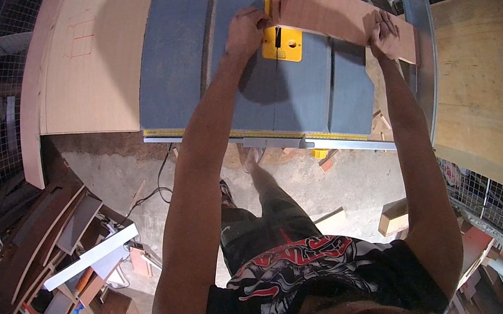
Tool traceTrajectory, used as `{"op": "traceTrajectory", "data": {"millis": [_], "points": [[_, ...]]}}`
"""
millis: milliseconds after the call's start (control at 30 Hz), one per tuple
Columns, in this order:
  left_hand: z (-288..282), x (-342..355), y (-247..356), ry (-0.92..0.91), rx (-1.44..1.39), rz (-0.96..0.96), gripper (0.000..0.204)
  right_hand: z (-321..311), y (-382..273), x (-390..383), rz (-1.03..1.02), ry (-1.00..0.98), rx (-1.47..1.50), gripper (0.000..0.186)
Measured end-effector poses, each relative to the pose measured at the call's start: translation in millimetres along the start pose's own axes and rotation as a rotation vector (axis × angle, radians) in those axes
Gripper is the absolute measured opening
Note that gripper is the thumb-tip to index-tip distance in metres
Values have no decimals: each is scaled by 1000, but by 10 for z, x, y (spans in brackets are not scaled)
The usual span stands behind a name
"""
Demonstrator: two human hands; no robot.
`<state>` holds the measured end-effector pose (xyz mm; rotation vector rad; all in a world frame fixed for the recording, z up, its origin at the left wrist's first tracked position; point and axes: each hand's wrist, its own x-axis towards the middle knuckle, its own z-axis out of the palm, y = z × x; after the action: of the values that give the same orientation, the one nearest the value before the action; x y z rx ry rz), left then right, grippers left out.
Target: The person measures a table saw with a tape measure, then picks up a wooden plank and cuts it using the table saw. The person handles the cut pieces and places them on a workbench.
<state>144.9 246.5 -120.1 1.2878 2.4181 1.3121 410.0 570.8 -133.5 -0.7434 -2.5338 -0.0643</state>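
Note:
A reddish-brown wooden board [327, 12] lies across the grey table-saw top [180, 55], its left end over the yellow throat plate [291, 47] with the dark blade slot. At that end a narrow darker band of wood runs along the edge; whether it is a separate strip, I cannot tell. My left hand [246, 31] is closed there, fingertips against the near corner of the wood; what they pinch is hidden. Toward the board's other end, my right hand [384, 36] grips the near edge, fingers bent over the top face.
A yellow-marked rail [248, 139] lines the saw's front edge. Pale plywood sheets flank it, one with red pencil lines [83, 35] on the left, another [496, 93] on the right beyond a metal fence [428, 58]. Wood offcuts [85, 280] pile up lower left; a black cable [160, 190] crosses the floor.

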Motion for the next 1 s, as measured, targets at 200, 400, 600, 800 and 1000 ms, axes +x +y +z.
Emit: {"op": "traceTrajectory", "data": {"millis": [200,400,600,800,1000], "points": [[30,36,-36,52,-30,38,14,40,44,48,-16,-5,6,51],[44,74,-83,86,0,75,15,104,104,94,-36,20,30,53],[18,89,-71,67,-26,39,16,114,141,146,-59,-28,-49,48],[-108,27,-15,193,-176,-213,15,168,73,279,-98,117,38,42],[-532,-292,47,277,-123,-352,14,192,100,344,-56,112,3,43]]}}
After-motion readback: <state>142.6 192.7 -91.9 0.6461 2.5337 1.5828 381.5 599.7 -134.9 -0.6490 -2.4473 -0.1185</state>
